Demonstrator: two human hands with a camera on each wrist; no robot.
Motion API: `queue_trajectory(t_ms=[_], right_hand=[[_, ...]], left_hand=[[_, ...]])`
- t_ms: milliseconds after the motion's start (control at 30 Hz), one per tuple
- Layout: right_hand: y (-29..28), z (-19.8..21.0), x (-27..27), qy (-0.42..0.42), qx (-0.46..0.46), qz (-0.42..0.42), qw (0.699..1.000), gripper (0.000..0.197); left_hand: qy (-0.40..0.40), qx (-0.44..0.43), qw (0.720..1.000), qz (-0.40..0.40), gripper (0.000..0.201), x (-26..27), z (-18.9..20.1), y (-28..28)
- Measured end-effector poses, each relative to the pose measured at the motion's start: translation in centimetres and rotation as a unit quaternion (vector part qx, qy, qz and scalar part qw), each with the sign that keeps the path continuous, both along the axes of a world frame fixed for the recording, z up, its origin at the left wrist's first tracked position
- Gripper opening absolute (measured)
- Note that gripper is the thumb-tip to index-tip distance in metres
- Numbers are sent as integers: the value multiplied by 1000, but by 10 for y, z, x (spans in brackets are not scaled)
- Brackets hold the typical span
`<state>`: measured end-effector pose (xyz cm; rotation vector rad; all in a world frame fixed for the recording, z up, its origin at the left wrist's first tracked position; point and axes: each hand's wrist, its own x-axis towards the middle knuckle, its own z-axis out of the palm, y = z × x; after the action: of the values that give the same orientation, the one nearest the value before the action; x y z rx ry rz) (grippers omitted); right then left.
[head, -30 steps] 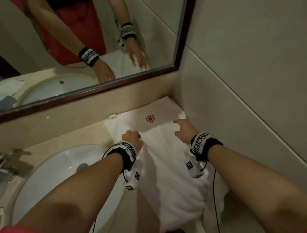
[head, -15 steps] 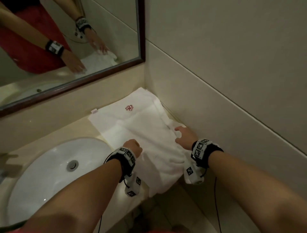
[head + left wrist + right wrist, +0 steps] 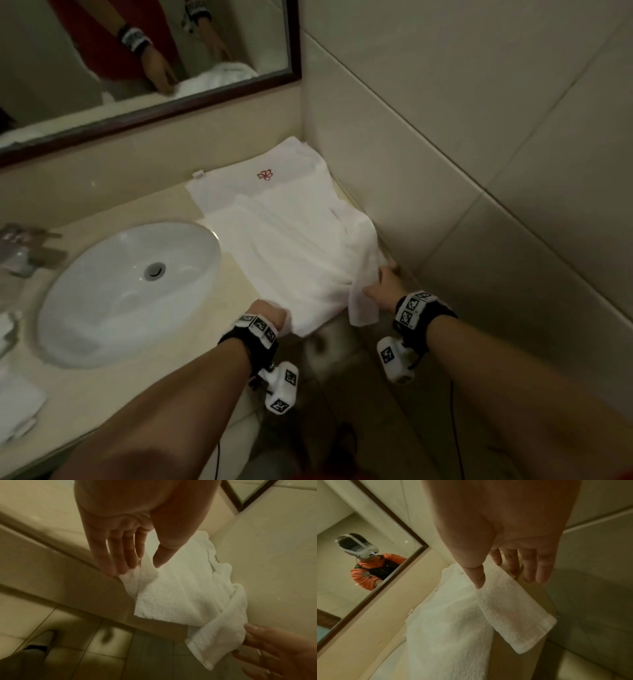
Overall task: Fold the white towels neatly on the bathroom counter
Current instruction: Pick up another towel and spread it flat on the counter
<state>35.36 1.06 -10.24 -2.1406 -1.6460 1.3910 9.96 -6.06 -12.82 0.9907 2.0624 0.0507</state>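
White terry towel (image 3: 291,246), spread lengthwise on the counter (image 3: 191,308) between sink (image 3: 113,301) and side wall (image 3: 445,171), red emblem (image 3: 264,175) at the far end below the mirror (image 3: 102,68). Pushed into the corner, probably to gain a long flat run for folding; near end spilling off the counter front all the same.

At the near-left corner, left hand (image 3: 269,311): thumb and fingers (image 3: 111,561) almost straight, closed lightly on the hem right at the counter edge. At the near-right corner, right hand (image 3: 382,287): thumb on top, fingers (image 3: 539,568) behind, pinching a loose flap hanging clear of the edge.

Held by both near corners, likely so as to lift that end evenly and carry it toward the emblem. Bunched along the wall side, so worth pulling taut first; otherwise a skewed fold. Folding judged barely begun.
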Motion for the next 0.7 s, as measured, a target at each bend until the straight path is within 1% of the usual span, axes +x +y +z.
queue_trajectory(t_ms=[33,67,133,233,300,333,367,400,433,467,533,600,633,667,700], right_hand=[[-2,-5,1,15,-1,-16,1000,62],[-4,-6,1,31,-4,-34,999,63],[-5,-10,-1,57,0,-69,996,67],[-3,-12,-4,103,8,-121,987,74],[1,-11,-7,119,-1,-141,983,76],[1,-12,-9,121,-7,-147,982,77],[2,-12,-11,112,-10,-148,983,78],[2,-14,-13,107,-10,-147,983,79],[2,-13,-14,104,-7,-145,984,80],[1,-13,-17,105,-3,-144,984,79],[0,-10,-22,108,-2,-138,985,71],[-5,-8,-26,112,-13,-129,985,58],[-7,-8,-27,120,-20,-125,985,52],[-9,-10,-26,136,-32,-132,981,46],[-11,-10,-25,156,-46,-145,976,40]], left_hand=[[4,-8,1000,-3,31,1,-1,-6],[10,-21,1000,-11,35,2,0,-11],[29,-22,999,-19,36,3,2,-18],[56,-28,997,-53,35,10,6,-21],[24,5,1000,-2,37,15,9,-20],[-26,35,997,57,38,17,13,-22],[-46,47,996,62,37,20,17,-24],[-45,45,997,54,35,23,19,-27],[-29,46,997,56,35,28,18,-29],[-33,51,996,63,35,31,15,-29],[-35,41,994,93,33,36,16,-28],[-72,38,993,90,30,37,7,-28],[-87,15,990,113,30,38,4,-27],[-113,11,982,152,31,38,0,-26],[-157,5,968,195,36,39,-2,-25]])
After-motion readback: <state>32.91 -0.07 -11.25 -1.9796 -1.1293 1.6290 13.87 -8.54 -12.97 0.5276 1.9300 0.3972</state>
